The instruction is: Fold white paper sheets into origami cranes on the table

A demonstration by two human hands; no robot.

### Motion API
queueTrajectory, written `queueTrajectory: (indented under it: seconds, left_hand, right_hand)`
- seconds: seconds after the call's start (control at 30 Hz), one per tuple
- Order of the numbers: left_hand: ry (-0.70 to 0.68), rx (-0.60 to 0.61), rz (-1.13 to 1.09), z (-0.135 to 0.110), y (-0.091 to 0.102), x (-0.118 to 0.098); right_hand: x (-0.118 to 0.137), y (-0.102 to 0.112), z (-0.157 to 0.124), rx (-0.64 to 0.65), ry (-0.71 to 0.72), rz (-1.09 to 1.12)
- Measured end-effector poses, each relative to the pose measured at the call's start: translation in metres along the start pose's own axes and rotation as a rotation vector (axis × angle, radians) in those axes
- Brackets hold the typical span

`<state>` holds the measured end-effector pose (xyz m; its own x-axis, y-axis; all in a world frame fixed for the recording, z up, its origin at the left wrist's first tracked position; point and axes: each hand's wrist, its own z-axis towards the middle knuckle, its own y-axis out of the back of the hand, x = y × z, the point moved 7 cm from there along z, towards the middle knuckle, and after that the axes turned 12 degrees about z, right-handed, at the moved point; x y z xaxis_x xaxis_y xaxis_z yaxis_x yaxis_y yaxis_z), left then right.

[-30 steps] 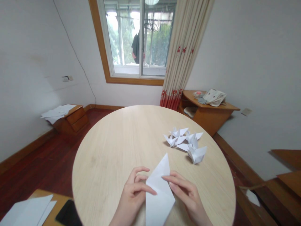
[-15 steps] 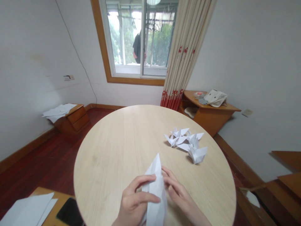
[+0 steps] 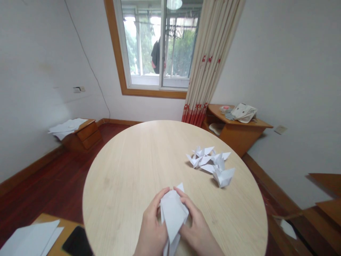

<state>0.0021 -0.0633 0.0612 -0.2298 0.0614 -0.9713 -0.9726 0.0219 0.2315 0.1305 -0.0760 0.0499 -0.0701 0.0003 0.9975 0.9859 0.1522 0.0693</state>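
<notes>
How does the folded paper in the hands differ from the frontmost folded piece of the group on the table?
The held paper is between the left hand and right hand; the frontmost piece rests on the table, touched by neither.
The held paper looks long and fairly flat; the frontmost piece has flaps spread out.
Both are folded white paper.

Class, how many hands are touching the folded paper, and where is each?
2. The left hand is at the left edge of the folded paper, the right hand at its right edge. No other hand shows.
</notes>
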Motion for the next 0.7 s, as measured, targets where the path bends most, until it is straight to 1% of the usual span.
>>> queueTrajectory:
  seconds: [0.07, 0.17, 0.23, 0.37, 0.47, 0.57, 0.63, 0.67, 0.7]
  left_hand:
    - [0.008, 0.054, 0.054, 0.001, 0.0, 0.0]
    - [-0.01, 0.129, 0.047, 0.004, 0.002, -0.004]
    - [-0.039, 0.175, 0.066, 0.008, 0.004, -0.008]
    - [-0.135, 0.262, 0.224, 0.013, 0.011, -0.022]
    - [-0.176, 0.375, 0.217, 0.013, 0.016, -0.037]
    - [-0.139, 0.449, 0.185, 0.019, 0.024, -0.047]
    - [-0.083, 0.474, 0.246, 0.031, 0.031, -0.045]
    - [-0.059, 0.488, 0.315, 0.039, 0.033, -0.041]
    - [-0.039, 0.523, 0.404, 0.048, 0.034, -0.036]
  right_hand:
    - [-0.002, 0.003, 0.005, -0.005, 0.02, 0.046]
    - [0.004, 0.009, 0.009, -0.016, 0.033, -0.119]
    - [0.014, 0.009, 0.011, 0.013, 0.034, -0.179]
    - [0.037, 0.001, 0.011, 0.183, 0.011, -0.017]
    - [0.048, 0.004, 0.015, 0.263, 0.015, 0.079]
    - [0.041, 0.015, 0.029, 0.298, -0.047, 0.109]
    - [0.028, 0.023, 0.044, 0.323, -0.121, 0.105]
    - [0.021, 0.025, 0.053, 0.366, -0.16, 0.107]
    - [0.014, 0.023, 0.061, 0.446, -0.207, 0.088]
